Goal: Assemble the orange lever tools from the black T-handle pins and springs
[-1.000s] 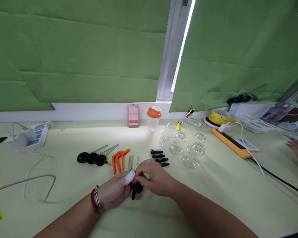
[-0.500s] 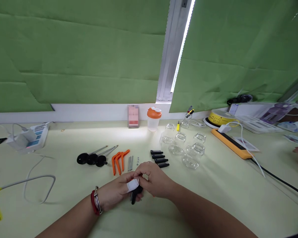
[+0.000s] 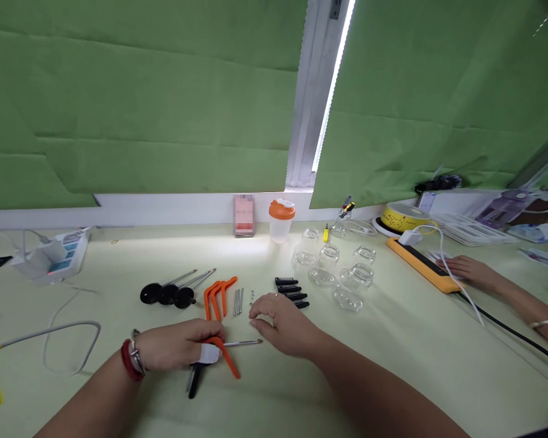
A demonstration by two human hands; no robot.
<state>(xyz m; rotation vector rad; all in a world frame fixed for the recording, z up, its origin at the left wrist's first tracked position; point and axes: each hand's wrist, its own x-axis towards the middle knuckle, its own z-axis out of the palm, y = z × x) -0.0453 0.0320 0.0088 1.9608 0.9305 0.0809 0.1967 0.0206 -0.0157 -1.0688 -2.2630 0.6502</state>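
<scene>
My left hand (image 3: 182,345), a white wrap on its thumb, is closed around an assembly with an orange lever (image 3: 229,360), a black part (image 3: 195,382) and a metal rod (image 3: 243,343) pointing right. My right hand (image 3: 281,322) hovers beside the rod's tip, fingers curved and apart, beside tiny metal pieces (image 3: 252,297). Beyond lie orange levers (image 3: 215,297), metal pins (image 3: 238,302) and black spring pieces (image 3: 292,291). Black discs with rods (image 3: 168,293) rest at the left. Several clear glass or plastic pieces (image 3: 329,258) stand behind on the right.
An orange-lidded cup (image 3: 281,222) and a pink phone-shaped object (image 3: 243,216) stand at the wall. Right are an orange power strip (image 3: 422,265) and another person's hand (image 3: 470,269). A white power strip (image 3: 68,255) and cables lie left.
My left hand has moved left with the assembly, uncovering its orange lever and rod. The hands have parted, and my right hand's fingers have opened. Another person's hand has reached in at the right.
</scene>
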